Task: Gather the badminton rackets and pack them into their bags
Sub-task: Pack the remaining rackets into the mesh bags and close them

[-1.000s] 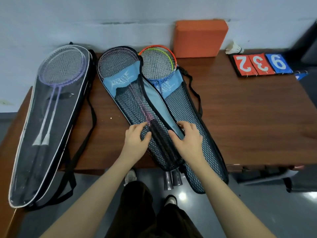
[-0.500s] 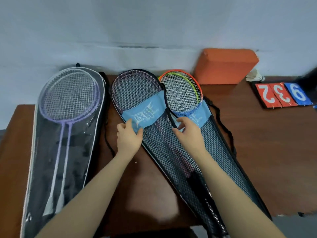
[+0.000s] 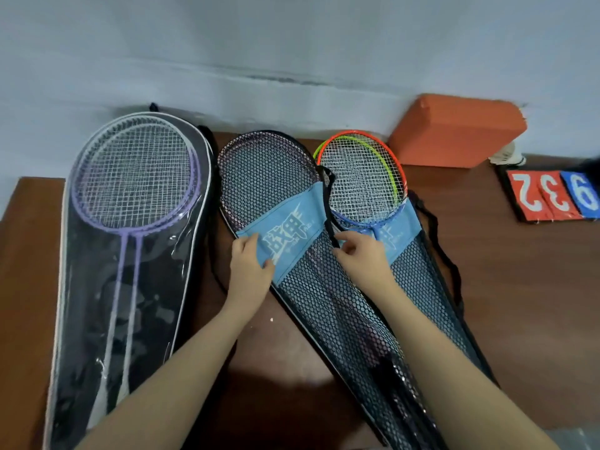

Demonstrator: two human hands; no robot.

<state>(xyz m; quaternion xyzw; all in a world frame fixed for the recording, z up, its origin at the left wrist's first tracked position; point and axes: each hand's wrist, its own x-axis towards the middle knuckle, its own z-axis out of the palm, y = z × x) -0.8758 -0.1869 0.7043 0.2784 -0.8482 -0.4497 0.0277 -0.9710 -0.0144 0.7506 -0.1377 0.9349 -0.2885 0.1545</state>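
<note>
Two black mesh bags with light blue panels lie side by side on the brown table (image 3: 519,274). The middle mesh bag (image 3: 269,180) fully covers its rackets. My left hand (image 3: 250,267) pinches the left edge of its blue panel (image 3: 285,235). My right hand (image 3: 360,258) pinches the black edge strip (image 3: 328,206) between the two bags. From the right mesh bag (image 3: 422,274) stick out orange and yellow-green racket heads (image 3: 363,177). At the left, a clear-fronted black bag (image 3: 130,287) holds two purple rackets (image 3: 133,177).
An orange foam block (image 3: 454,131) leans against the wall at the back right, with a white shuttlecock (image 3: 506,154) beside it. Red and blue number cards (image 3: 552,196) lie at the right edge. Black shoulder straps (image 3: 448,264) trail beside the right bag.
Both hands have moved from the handle end of the middle bag up to its blue panel near the racket heads. The camera view has tilted up and closer.
</note>
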